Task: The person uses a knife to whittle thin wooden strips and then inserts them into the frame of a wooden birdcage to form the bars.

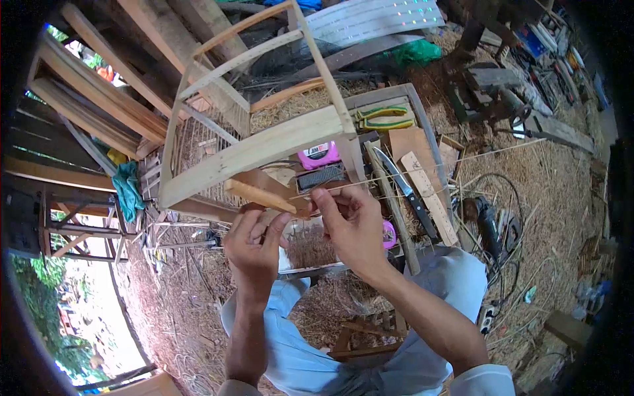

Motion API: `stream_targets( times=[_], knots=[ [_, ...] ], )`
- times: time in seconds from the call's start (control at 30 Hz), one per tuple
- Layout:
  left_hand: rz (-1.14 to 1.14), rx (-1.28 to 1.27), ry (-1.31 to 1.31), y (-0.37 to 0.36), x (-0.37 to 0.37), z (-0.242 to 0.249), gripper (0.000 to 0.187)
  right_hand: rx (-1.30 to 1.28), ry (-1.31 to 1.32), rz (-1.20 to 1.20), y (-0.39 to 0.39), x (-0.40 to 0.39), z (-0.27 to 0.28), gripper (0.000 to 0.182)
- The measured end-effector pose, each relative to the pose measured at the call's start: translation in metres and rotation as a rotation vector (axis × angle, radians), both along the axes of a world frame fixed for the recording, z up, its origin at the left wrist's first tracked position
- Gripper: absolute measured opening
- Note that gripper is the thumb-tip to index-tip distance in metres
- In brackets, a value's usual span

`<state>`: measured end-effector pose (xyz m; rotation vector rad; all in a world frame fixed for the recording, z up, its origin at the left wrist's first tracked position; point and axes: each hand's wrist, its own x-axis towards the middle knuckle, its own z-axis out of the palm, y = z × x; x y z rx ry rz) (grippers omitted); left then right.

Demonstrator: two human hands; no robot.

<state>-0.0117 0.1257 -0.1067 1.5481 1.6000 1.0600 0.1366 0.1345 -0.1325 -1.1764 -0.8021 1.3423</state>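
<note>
Two hands work together: left hand grips one wooden-handled tool, right hand fingers pinch one thin strip.

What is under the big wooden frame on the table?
Under the pale wooden chair frame lie a pink tape measure and a dark ribbed block. Straw-coloured woven matting shows between its slats. The frame's rail covers the tape measure's top.
</note>
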Motion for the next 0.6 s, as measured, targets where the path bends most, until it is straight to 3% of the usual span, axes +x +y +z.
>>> stream_targets(
  times=[0.23, 0.6],
  knots=[
    [0.061, 0.03, 0.105, 0.005, -0.005, -0.005, 0.02, 0.145, -0.057, -0.081, 0.004, -0.007, -0.011, 0.018],
    [0.088, 0.193, 0.212, 0.001, -0.003, -0.01, 0.01, 0.037, -0.017, 0.019, 0.004, 0.0, -0.001, 0.021]
  ],
)
